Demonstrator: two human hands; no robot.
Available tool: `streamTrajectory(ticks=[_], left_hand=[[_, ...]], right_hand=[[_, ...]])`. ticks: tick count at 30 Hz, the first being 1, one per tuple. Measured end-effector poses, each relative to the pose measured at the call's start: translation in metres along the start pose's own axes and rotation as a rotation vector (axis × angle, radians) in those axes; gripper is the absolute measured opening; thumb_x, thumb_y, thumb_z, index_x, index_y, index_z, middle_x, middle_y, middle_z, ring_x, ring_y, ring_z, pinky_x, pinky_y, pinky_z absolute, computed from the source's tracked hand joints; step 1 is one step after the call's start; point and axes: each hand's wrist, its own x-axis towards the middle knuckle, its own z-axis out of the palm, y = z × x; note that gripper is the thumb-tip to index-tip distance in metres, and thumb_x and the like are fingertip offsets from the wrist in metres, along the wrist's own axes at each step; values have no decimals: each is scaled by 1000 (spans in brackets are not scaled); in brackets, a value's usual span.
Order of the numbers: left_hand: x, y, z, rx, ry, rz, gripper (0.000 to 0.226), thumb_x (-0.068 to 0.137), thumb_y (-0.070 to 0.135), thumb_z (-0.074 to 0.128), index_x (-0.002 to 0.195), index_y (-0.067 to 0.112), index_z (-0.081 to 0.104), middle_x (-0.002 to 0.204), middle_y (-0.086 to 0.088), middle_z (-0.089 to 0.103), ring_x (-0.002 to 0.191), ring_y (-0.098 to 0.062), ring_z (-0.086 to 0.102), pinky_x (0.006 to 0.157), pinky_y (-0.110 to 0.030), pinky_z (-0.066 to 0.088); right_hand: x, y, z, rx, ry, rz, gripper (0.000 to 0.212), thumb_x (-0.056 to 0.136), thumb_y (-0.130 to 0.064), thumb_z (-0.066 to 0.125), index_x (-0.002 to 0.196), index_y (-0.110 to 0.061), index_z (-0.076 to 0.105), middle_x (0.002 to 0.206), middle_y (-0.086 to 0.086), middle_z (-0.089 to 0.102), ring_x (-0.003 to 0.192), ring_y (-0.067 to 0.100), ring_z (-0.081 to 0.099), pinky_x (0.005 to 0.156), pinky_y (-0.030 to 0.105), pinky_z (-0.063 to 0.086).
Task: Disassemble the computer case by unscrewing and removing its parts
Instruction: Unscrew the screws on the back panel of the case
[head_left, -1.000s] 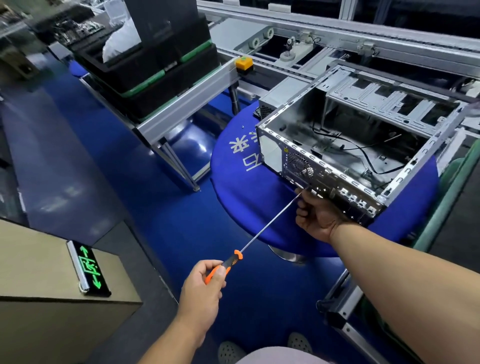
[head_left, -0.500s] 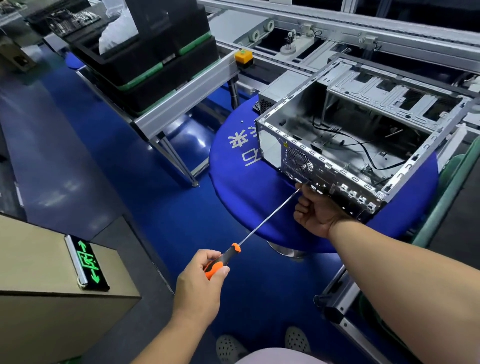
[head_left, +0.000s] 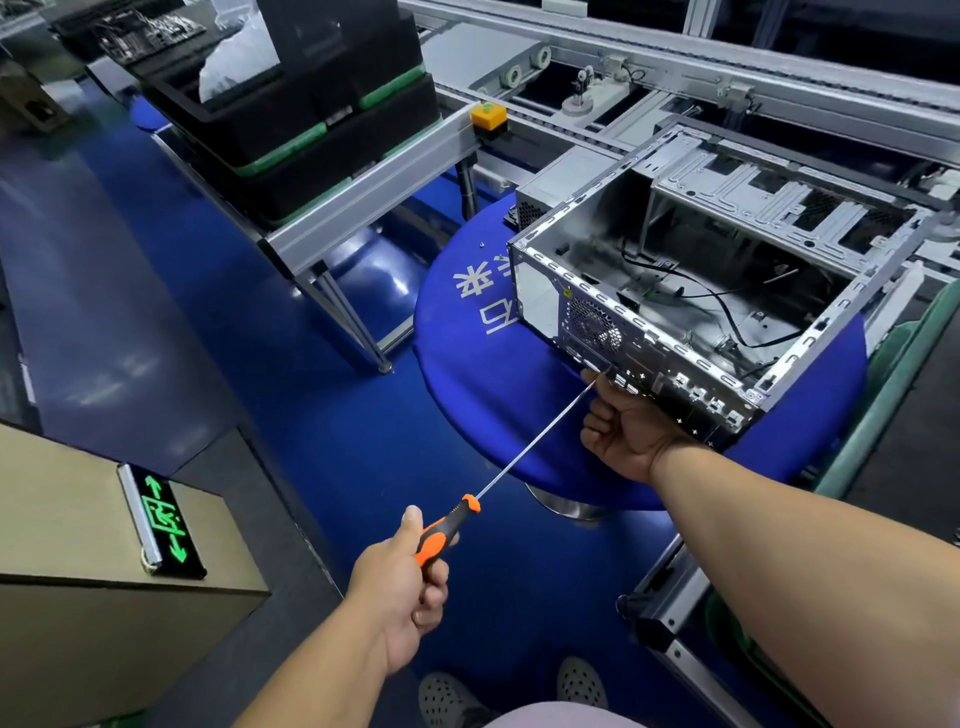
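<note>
Risk: left hand (head_left: 402, 587) grips the long screwdriver (head_left: 524, 449) far from its tip, right hand (head_left: 626, 423) pinches the shaft at the computer case (head_left: 691, 291) rear panel on the blue surface (head_left: 483, 384), so wobble could cam out, stripping the screw.

I see the computer case (head_left: 691, 291) at right of centre, lying on the round table (head_left: 483, 374). My right hand (head_left: 631, 426) sits against its near panel, below centre-right. My left hand (head_left: 402, 582) is at lower centre, with the screwdriver (head_left: 519, 457) running up-right to the case. Stacked trays (head_left: 311, 119) sit upper left on a conveyor frame (head_left: 374, 187).
</note>
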Motion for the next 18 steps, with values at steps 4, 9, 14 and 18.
streamTrajectory(ticks=[4, 9, 14, 18], left_hand=[[0, -5, 3, 55, 12, 107, 54, 105, 58, 51, 102, 11, 77, 68, -9, 61, 48, -16, 46, 43, -26, 31], [-5, -14, 4, 467, 136, 574, 28, 94, 24, 75, 110, 38, 56, 107, 6, 65, 78, -4, 63, 69, -20, 46], [-6, -22, -6, 744, 227, 889, 55, 90, 4, 74, 104, 52, 50, 112, 20, 53, 105, 5, 55, 78, -6, 43], [-2, -23, -7, 616, 232, 816, 42, 94, 13, 73, 102, 51, 58, 100, 19, 67, 97, -1, 63, 76, -19, 45]], right_hand=[[1, 1, -1, -5, -22, -3, 12, 102, -31, 57, 102, -23, 66, 56, -6, 25, 51, 10, 23, 50, 22, 29], [2, 1, 0, -3, -7, -11, 12, 101, -31, 59, 101, -22, 66, 58, -6, 25, 53, 10, 22, 52, 22, 28], [3, 0, -1, -4, -4, -5, 13, 100, -33, 60, 101, -22, 67, 59, -6, 24, 55, 11, 20, 55, 23, 25], [3, 0, -2, -1, -7, 2, 12, 98, -33, 61, 100, -23, 67, 58, -6, 25, 54, 11, 21, 54, 23, 27]])
